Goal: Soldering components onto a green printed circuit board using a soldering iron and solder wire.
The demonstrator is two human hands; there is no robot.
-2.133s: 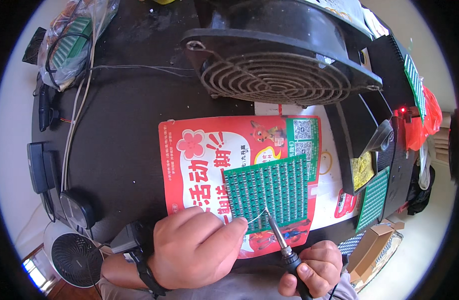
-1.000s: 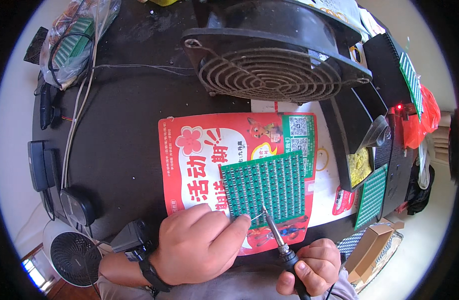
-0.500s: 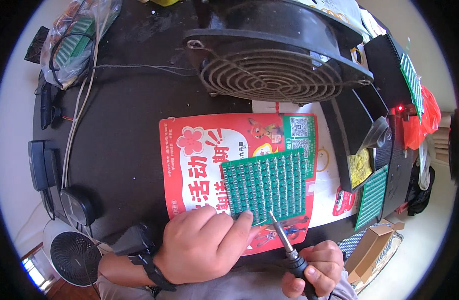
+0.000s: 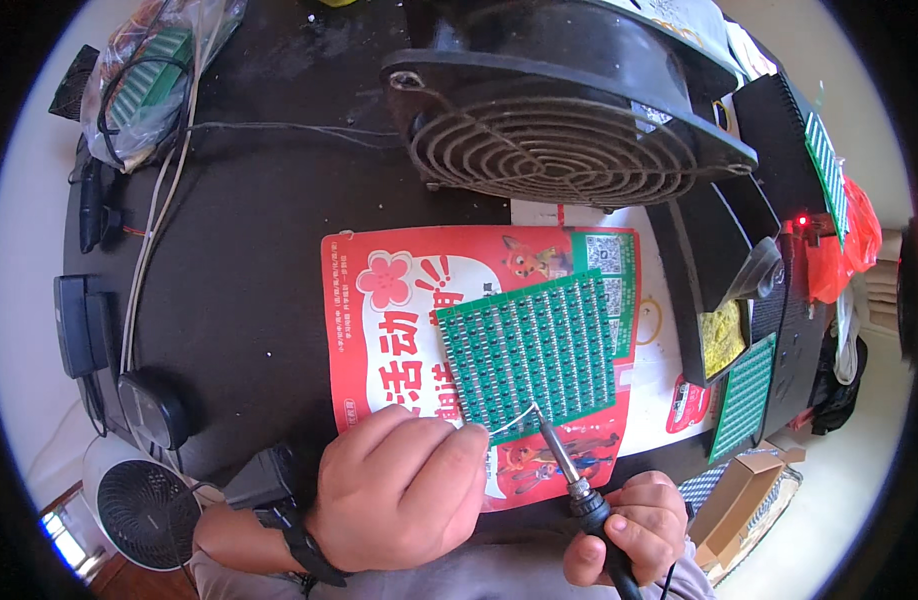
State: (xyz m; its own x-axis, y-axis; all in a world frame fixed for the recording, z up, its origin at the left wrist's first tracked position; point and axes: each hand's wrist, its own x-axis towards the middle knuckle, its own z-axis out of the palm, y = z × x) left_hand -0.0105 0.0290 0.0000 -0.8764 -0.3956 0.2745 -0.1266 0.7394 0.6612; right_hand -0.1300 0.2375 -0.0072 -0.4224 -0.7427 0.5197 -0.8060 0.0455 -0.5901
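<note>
At a dark work surface (image 4: 259, 260), my left hand (image 4: 404, 495) is curled nearly shut, its fingertips pinching a thin strand of solder wire (image 4: 512, 421) that runs up and to the right toward the lower edge of a green circuit board (image 4: 529, 350); my right hand (image 4: 634, 530) is wrapped tight around the black handle of a soldering iron (image 4: 569, 475), whose metal tip slants up and left to meet the end of the wire at the board's near edge. The board, studded with rows of small components, lies tilted on a red printed flyer (image 4: 399, 310) spread flat on the surface, just beyond both of my hands. A black wristwatch (image 4: 299, 545) sits on my left wrist. Behind the flyer a large black fan (image 4: 569, 130) with a round wire grille lies at the far side of the surface. To the right, a second green circuit board (image 4: 744, 395) leans beside a black tray holding a yellowish cleaning pad (image 4: 721, 338), near a black unit with a small red light (image 4: 802, 220). A small white fan (image 4: 144, 505) stands at lower left, and a clear plastic bag of parts (image 4: 149, 75) rests at the far left corner, with cables (image 4: 159, 220) trailing along the left edge
</note>
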